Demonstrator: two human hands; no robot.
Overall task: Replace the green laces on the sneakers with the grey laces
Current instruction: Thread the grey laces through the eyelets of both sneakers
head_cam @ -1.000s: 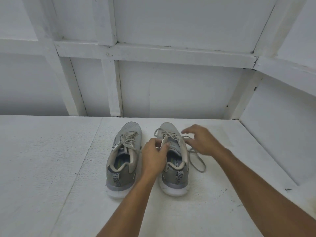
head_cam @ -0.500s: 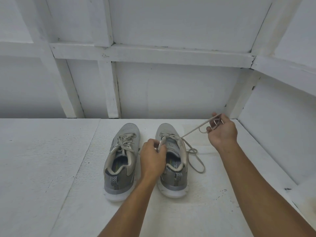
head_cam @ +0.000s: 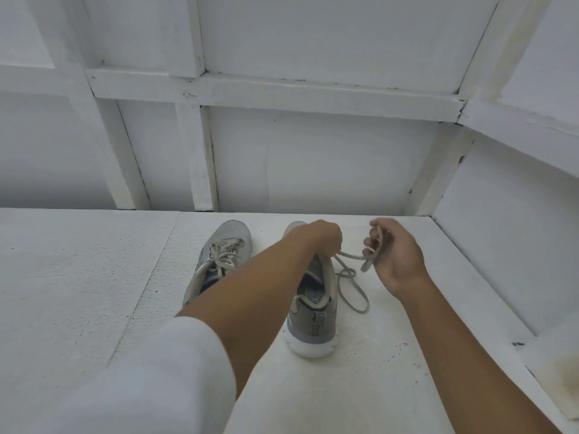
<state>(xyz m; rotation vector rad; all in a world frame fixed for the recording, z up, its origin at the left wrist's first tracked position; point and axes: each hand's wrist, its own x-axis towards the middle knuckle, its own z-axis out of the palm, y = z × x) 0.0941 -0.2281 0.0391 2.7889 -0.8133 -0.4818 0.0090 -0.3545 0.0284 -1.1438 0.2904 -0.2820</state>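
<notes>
Two grey sneakers stand side by side on the white table, heels toward me. The left sneaker (head_cam: 222,255) has its pale lace tied. My left hand (head_cam: 319,238) reaches over the laced front of the right sneaker (head_cam: 313,321) and pinches its lace close to the eyelets. My right hand (head_cam: 394,255) is to the right of that shoe, fingers curled round a length of the same lace (head_cam: 354,256). The free end of the lace (head_cam: 352,292) lies in a loop on the table beside the shoe. My left forearm hides part of both shoes.
The white table (head_cam: 94,277) meets a white panelled wall (head_cam: 313,158) just behind the shoes. A low white side wall (head_cam: 501,261) borders the table on the right. Bare tabletop lies to the left and in front of the shoes.
My left hand moved from the shoe's tongue up to the laces near the toe. My right hand, which had pulled the lace out to the far right, came back down closer to the shoe.
</notes>
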